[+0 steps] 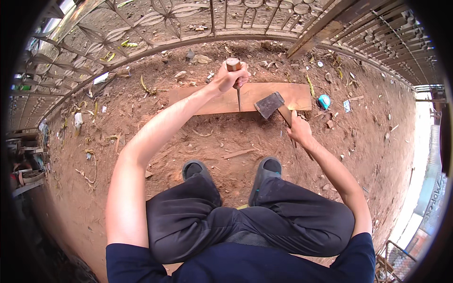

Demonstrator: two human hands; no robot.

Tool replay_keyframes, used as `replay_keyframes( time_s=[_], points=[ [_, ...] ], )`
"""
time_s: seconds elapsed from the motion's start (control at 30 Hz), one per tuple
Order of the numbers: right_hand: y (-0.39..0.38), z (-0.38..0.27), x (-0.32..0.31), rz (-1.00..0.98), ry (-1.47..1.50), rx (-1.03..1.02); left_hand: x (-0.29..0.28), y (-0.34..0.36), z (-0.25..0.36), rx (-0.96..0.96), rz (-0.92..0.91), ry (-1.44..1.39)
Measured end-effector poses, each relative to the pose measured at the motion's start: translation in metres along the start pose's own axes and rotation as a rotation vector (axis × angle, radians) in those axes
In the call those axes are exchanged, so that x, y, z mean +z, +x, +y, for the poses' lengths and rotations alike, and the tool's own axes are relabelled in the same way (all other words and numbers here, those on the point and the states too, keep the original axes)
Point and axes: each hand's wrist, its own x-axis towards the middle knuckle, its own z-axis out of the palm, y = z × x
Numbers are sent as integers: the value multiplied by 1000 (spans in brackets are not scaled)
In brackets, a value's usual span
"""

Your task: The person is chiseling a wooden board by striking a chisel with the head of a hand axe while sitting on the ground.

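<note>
My left hand (228, 78) is closed around the wooden handle of a chisel (233, 65). The chisel stands nearly upright, its thin dark blade pointing down at the near edge of a flat wooden board (203, 100). Whether the tip touches the wood I cannot tell. My right hand (299, 129) grips the handle of a hammer (269, 105), whose heavy dark metal head hovers over the board, to the right of the chisel. The board lies crosswise on the dirt, beyond my feet.
A turquoise tape measure (324, 101) lies right of the board. Ornate metal fencing (212, 35) curves along the far side, with a thick post (325, 28) at the right. Wood scraps, including a thin strip (239, 153), and litter dot the dirt. My sandals (266, 177) rest nearer.
</note>
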Motion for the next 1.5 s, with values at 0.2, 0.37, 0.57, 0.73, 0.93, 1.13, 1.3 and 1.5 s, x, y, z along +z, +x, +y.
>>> replay_keyframes(
  time_s=[0.2, 0.37, 0.57, 0.73, 0.93, 1.13, 1.3, 1.5],
  points=[
    [-2, -1, 3, 34, 3, -22, -2, 0, -2, 5, 17, 0],
    [-1, -2, 1, 30, -3, -18, -1, 3, -3, 9, 20, 21],
    [-1, 0, 1, 25, -6, -19, 1, 5, -6, 33, 28, 50],
    [0, 0, 2, 16, -4, -13, 0, 7, -5, 7, 49, 17],
    [0, 2, 3, 12, 5, -21, 2, 18, -6, 8, 63, 22],
    [0, 3, 6, 10, 18, -18, 6, 23, -4, 13, 58, 70],
    [0, 6, 8, 60, -11, -46, 8, 25, -2, 0, 51, 79],
    [1, 7, 10, 55, 3, -44, 6, 27, -5, 36, 28, 104]
  ],
)
